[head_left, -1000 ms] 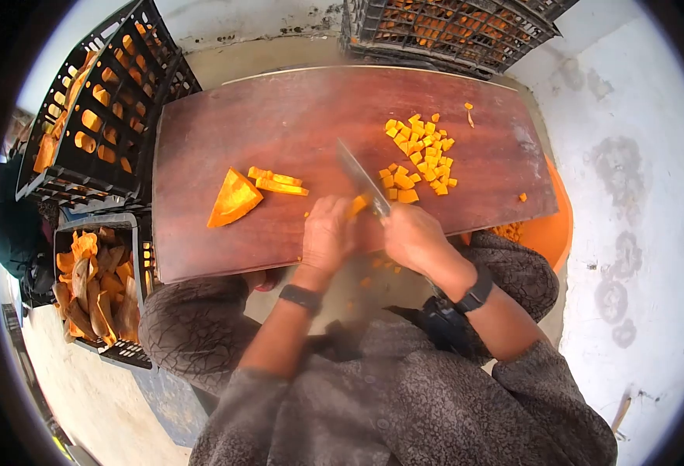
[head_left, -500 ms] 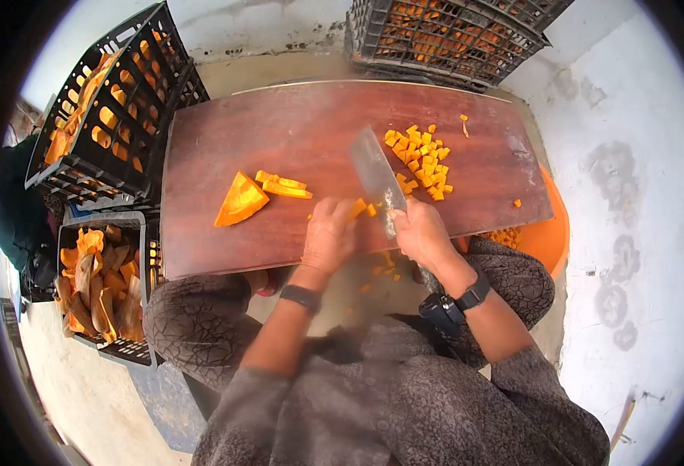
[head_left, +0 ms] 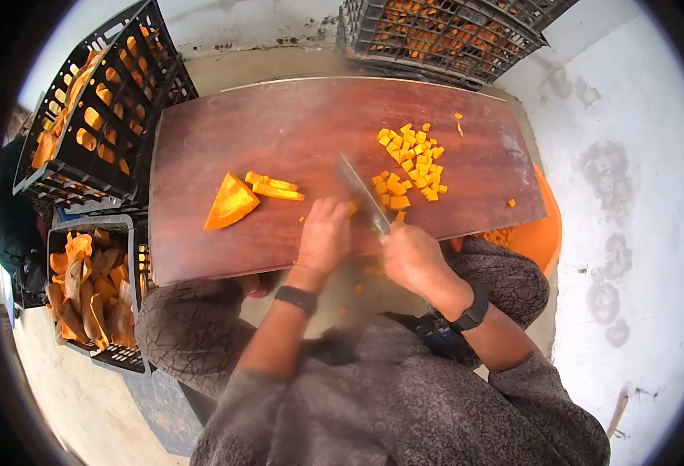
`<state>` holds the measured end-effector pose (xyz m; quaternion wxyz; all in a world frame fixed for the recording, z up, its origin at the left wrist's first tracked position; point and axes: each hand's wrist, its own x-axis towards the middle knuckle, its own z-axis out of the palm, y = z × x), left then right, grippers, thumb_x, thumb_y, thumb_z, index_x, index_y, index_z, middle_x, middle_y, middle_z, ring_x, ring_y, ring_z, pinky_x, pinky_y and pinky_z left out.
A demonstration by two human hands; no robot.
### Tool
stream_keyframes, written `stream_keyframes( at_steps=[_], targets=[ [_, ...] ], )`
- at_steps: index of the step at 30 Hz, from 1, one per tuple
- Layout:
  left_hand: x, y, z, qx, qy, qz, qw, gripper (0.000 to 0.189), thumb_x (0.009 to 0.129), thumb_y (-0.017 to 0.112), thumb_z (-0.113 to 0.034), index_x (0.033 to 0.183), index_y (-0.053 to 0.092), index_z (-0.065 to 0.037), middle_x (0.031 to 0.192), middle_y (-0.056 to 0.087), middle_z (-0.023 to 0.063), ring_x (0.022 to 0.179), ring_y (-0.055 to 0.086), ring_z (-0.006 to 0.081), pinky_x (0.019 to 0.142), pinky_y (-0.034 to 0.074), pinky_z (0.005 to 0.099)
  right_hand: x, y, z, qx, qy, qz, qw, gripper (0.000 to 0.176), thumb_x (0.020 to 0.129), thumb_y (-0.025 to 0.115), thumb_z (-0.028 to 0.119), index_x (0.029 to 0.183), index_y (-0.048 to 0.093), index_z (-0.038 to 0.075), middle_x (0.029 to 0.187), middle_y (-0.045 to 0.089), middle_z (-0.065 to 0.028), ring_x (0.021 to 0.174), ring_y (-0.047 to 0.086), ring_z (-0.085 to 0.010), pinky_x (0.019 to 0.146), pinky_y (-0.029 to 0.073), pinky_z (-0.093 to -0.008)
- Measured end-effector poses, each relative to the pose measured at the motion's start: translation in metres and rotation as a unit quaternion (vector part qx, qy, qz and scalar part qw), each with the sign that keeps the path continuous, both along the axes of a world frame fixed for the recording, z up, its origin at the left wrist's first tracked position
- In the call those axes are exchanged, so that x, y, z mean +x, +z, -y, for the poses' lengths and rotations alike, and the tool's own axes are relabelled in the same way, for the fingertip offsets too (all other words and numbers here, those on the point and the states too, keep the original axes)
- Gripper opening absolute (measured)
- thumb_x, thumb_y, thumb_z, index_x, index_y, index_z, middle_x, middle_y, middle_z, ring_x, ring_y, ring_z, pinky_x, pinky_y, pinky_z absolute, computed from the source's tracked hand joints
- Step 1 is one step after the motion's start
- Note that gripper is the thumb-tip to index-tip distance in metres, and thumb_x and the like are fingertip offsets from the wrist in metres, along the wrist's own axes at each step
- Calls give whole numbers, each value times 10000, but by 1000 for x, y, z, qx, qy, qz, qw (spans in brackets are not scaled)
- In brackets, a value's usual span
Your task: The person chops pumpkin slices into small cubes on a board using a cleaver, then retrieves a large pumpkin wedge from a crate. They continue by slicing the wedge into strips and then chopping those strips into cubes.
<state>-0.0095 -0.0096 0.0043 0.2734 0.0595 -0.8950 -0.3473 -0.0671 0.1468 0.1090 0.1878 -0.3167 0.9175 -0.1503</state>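
Observation:
My right hand (head_left: 418, 258) is wrapped round the handle of a cleaver, its blade (head_left: 363, 194) standing edge-down on the reddish-brown board (head_left: 280, 124). Just left of the blade, my left hand (head_left: 326, 233) has its fingers bent over a piece of orange pumpkin (head_left: 353, 207), mostly hidden beneath them. Freshly cut pumpkin chunks (head_left: 391, 186) lie right of the blade, near a larger pile of pumpkin cubes (head_left: 419, 159). Left of my left hand rest a pumpkin wedge (head_left: 231, 202) and a few thick pumpkin strips (head_left: 276, 187).
At the left, a black crate (head_left: 116, 182) stands behind a grey-rimmed crate (head_left: 131, 248) full of pumpkin peelings (head_left: 89, 291). Stacked black crates (head_left: 351, 35) with orange pieces stand behind the board. An orange basin (head_left: 542, 241) with cubes sits under its right edge.
The cleaver has turned more edge-on and its tip has shifted left. More cut chunks lie just right of the blade. The whole view has shifted slightly.

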Motion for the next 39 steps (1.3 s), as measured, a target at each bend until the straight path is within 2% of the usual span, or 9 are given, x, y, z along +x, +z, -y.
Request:
stream_keyframes(
  at_steps=[10,12,14,16,17,20,22,34,39],
  targets=[
    [1,-5,1,20,-3,5,1000,216,756,637,23,961,619,-41,953,615,145,901,580,357,803,501,421,-11,-35,30,-4,-20,-56,998,129,819,559,118,852,623,11,812,665,-224,789,654,-408,702,514,-492],
    [0,-5,2,22,-18,-16,999,229,761,634,31,980,622,-37,988,615,146,933,581,353,821,502,419,-22,-30,24,-49,-55,-3,997,233,883,545,179,952,642,-22,817,664,-250,881,662,-421,762,517,-498],
    [3,-2,2,22,-21,-26,999,239,763,631,36,991,619,-35,1007,611,147,950,579,353,827,501,421,-25,-23,17,-68,-61,-6,996,251,897,541,194,985,640,-20,811,667,-252,855,659,-433,749,513,-507],
    [4,2,2,22,-23,-37,999,250,764,628,42,1001,617,-33,1026,608,149,968,578,353,833,501,423,-29,-26,11,-111,-105,104,983,268,910,537,210,991,630,-29,813,655,-278,846,639,-464,755,502,-516],
    [6,3,2,20,-8,-20,1000,251,766,633,39,1005,611,-31,1034,603,150,979,575,354,835,501,428,-29,-27,8,-111,-103,105,983,268,910,537,210,991,630,-29,813,655,-278,846,639,-464,755,502,-516],
    [8,0,3,3,13,7,1000,252,769,648,28,1010,601,-29,1033,598,154,989,575,360,837,500,435,-21,-17,4,-104,-86,104,985,265,913,528,202,1000,623,-30,794,636,-301,837,620,-487,757,495,-520],
    [7,-2,3,-14,19,12,1000,253,770,658,20,1011,597,-29,1024,597,156,988,577,364,836,501,439,-15,-5,5,-78,-30,-4,997,274,915,536,212,973,619,-43,768,628,-304,821,621,-492,747,496,-520],
    [7,-9,2,3,33,-14,999,180,788,637,-2,962,605,-37,965,588,169,923,583,373,791,504,451,7,3,11,6,-19,17,1000,247,906,579,175,895,602,-70,822,637,-308,847,621,-481,765,483,-536],
    [5,-6,2,5,19,18,1000,242,712,622,-20,951,615,-55,919,583,145,915,568,362,793,502,438,-4,3,30,50,-3,37,998,247,913,556,177,910,615,-62,851,648,-295,872,630,-465,779,493,-522]
  ],
)
